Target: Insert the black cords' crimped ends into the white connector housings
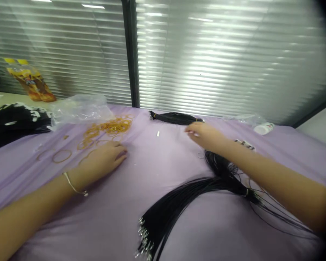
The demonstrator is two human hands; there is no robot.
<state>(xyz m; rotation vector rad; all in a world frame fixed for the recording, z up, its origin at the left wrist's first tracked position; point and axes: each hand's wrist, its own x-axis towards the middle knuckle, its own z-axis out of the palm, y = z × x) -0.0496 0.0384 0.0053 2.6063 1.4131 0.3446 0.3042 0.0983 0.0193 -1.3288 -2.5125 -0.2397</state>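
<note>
My left hand [104, 157] lies palm down on the purple cloth [157, 170], fingers together, touching loose tan rubber bands [108, 128]. My right hand [202, 135] reaches forward toward a small tied bundle of black cords [175, 117]; its fingers are blurred and seem pinched together. Under my right forearm a large bundle of black cords [179, 203] with metal ends fans out toward the near edge.
A clear plastic bag [80, 108] lies behind the rubber bands. Black items [13, 121] sit at the far left, with a yellow-orange packet [29, 81] by the blinds. A small white container [263, 128] lies at the far right.
</note>
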